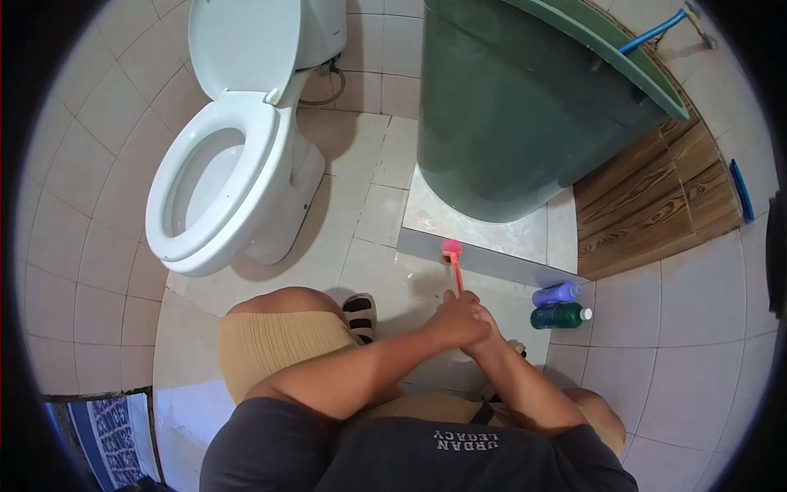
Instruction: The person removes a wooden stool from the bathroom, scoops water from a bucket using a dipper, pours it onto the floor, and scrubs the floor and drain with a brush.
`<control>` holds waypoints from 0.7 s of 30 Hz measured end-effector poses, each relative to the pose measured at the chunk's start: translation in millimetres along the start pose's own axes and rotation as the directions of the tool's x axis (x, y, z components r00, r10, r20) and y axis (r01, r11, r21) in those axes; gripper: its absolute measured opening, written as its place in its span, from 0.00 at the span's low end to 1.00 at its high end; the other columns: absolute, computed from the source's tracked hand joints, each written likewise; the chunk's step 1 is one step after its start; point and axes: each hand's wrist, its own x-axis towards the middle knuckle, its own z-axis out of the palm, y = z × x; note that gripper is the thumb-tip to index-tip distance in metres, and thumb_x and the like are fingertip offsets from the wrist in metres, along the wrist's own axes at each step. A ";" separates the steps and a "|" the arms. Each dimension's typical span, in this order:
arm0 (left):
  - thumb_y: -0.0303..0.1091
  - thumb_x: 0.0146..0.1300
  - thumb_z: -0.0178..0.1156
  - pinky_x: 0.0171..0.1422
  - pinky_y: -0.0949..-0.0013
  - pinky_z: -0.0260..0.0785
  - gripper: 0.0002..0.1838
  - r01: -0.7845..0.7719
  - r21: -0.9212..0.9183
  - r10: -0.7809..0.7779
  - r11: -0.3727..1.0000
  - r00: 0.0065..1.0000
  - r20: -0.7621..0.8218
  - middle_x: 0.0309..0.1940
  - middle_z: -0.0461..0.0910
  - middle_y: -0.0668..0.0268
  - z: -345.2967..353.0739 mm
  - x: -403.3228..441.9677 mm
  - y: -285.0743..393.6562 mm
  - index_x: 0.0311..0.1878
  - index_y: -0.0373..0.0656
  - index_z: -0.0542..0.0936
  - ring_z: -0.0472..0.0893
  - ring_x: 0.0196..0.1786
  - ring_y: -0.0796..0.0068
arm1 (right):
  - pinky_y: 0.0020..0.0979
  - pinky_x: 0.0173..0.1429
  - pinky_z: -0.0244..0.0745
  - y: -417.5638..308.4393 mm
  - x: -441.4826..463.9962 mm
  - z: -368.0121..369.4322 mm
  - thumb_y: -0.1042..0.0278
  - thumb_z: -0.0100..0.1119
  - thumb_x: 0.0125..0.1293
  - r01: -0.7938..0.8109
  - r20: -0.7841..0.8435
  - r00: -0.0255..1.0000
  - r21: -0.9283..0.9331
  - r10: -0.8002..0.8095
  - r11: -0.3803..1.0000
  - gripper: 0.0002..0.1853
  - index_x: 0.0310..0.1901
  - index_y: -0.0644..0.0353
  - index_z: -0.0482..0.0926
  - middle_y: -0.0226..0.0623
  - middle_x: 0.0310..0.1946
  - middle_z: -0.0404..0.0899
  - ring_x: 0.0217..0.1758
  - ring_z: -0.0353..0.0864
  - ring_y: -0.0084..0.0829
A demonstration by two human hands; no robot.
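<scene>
A pink toilet brush (457, 272) points away from me, its bristle head close to the front face of a low tiled step (484, 243). I cannot tell if the bristles touch it. My left hand (456, 321) is closed around the lower end of the handle. Tucked against it on the right, my right hand (484, 325) is also closed at the handle's end. The left hand partly covers the right one's fingers and hides the handle tip.
A large green water barrel (508, 115) stands on the step, with a blue hose (653, 34) at its rim. The white toilet (262, 156) has its lid up. Purple (557, 295) and green bottles (559, 316) lie by the right wall. A blue-patterned mat (115, 435) is lower left.
</scene>
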 end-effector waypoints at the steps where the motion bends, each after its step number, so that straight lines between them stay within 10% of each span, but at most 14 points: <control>1: 0.41 0.41 0.59 0.49 0.66 0.66 0.32 0.068 -0.019 -0.068 0.998 0.998 0.014 0.44 0.64 0.48 -0.2 13.8 -12.9 0.51 0.37 0.66 0.71 0.44 0.58 | 0.30 0.48 0.66 -2.0 12.9 -5.5 0.64 0.37 0.61 0.004 -0.017 1.000 -0.032 -0.005 0.999 0.09 0.40 0.53 0.68 0.32 0.37 0.69 0.43 0.70 0.30; 7: 0.39 0.40 0.56 0.46 0.62 0.67 0.25 0.083 -0.054 -0.090 0.995 0.988 -0.125 0.39 0.70 0.50 43.4 64.3 -74.3 0.45 0.39 0.71 0.73 0.43 0.54 | 0.27 0.47 0.67 -7.9 30.3 -17.5 0.63 0.40 0.60 0.041 -0.137 0.986 -0.345 -0.093 0.938 0.09 0.40 0.52 0.68 0.31 0.37 0.69 0.43 0.71 0.29; 12: 0.39 0.41 0.55 0.51 0.64 0.65 0.25 -0.140 -0.016 0.140 0.990 0.990 -0.035 0.36 0.74 0.52 44.1 20.1 11.2 0.45 0.38 0.72 0.69 0.49 0.55 | 0.25 0.42 0.68 -25.9 -52.9 30.4 0.62 0.49 0.54 0.123 0.117 0.925 -0.992 -0.361 -0.005 0.07 0.34 0.52 0.69 0.30 0.30 0.69 0.41 0.71 0.25; 15: 0.38 0.41 0.55 0.50 0.64 0.66 0.22 -0.141 -0.050 0.142 0.989 0.989 0.030 0.35 0.75 0.54 26.9 2.9 41.5 0.42 0.37 0.73 0.72 0.46 0.58 | 0.32 0.43 0.70 1.9 -71.9 87.3 0.69 0.35 0.61 0.266 0.144 0.963 -0.417 -0.226 0.869 0.08 0.37 0.55 0.67 0.36 0.37 0.69 0.41 0.72 0.29; 18: 0.37 0.41 0.55 0.48 0.65 0.67 0.21 -0.112 -0.053 0.114 0.992 0.993 0.036 0.35 0.76 0.54 28.5 18.0 26.8 0.40 0.37 0.74 0.74 0.42 0.60 | 0.33 0.44 0.69 -40.0 -36.9 4.3 0.71 0.37 0.57 -0.007 0.141 0.990 0.003 0.007 1.000 0.08 0.37 0.53 0.67 0.36 0.36 0.69 0.41 0.72 0.31; 21: 0.35 0.40 0.55 0.44 0.66 0.68 0.18 -0.085 -0.043 0.082 0.995 0.995 -0.055 0.33 0.76 0.55 74.4 86.2 -69.6 0.37 0.37 0.74 0.75 0.38 0.61 | 0.33 0.44 0.69 -39.1 15.9 -32.0 0.71 0.37 0.57 0.020 -0.035 0.999 -0.138 -0.025 0.990 0.08 0.37 0.53 0.67 0.36 0.36 0.69 0.41 0.72 0.30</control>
